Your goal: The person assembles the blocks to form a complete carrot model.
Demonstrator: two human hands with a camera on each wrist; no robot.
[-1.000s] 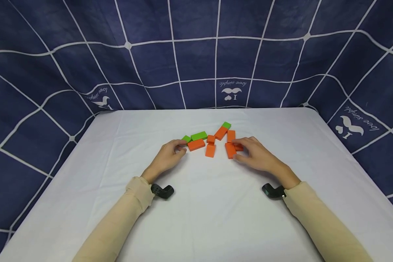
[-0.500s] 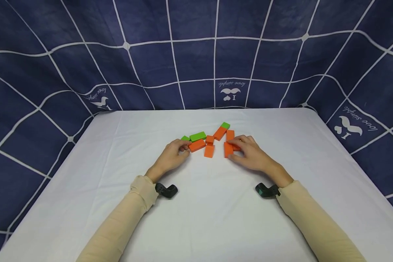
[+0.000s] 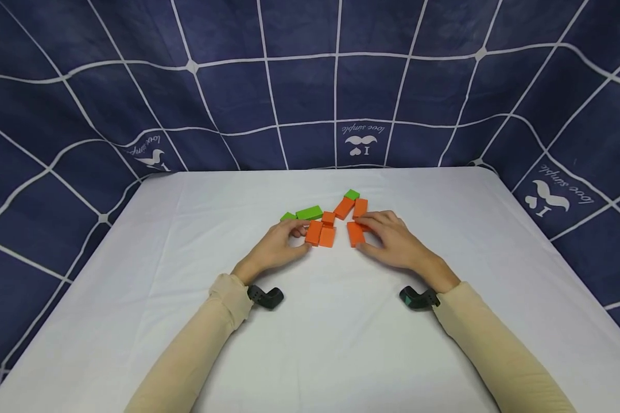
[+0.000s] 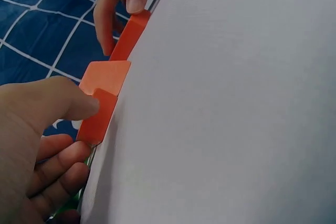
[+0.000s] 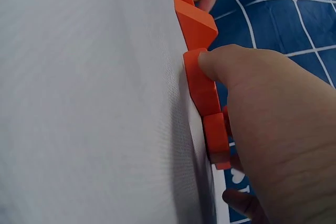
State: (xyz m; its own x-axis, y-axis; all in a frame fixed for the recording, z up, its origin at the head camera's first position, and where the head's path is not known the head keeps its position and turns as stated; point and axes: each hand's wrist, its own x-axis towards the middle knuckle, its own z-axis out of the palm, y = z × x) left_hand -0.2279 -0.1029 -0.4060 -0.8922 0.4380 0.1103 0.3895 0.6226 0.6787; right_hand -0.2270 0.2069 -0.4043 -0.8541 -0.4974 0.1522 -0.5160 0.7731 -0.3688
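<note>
On the white tabletop, my left hand (image 3: 276,246) pinches an orange block (image 3: 314,233) between thumb and forefinger. That block stands right beside another orange block (image 3: 328,237), with a small orange block (image 3: 328,218) just behind. My right hand (image 3: 395,241) grips an orange block (image 3: 356,235) by its near and far ends. In the right wrist view the thumb presses on the near end of this block (image 5: 202,82), and another orange block (image 5: 216,135) sits next to it, partly hidden by my hand. A gap separates the two hands' blocks.
Behind my hands lie a long green block (image 3: 309,213), a green block (image 3: 288,216) partly covered by my left fingers, two orange blocks (image 3: 344,207) and a green block (image 3: 352,194) at the far tip. A dark blue checked cloth (image 3: 310,86) hangs beyond the white table (image 3: 310,344).
My left hand has taken hold of the orange block, turned it lengthwise and shifted it right against its neighbour. My right hand keeps its block, moved slightly left.
</note>
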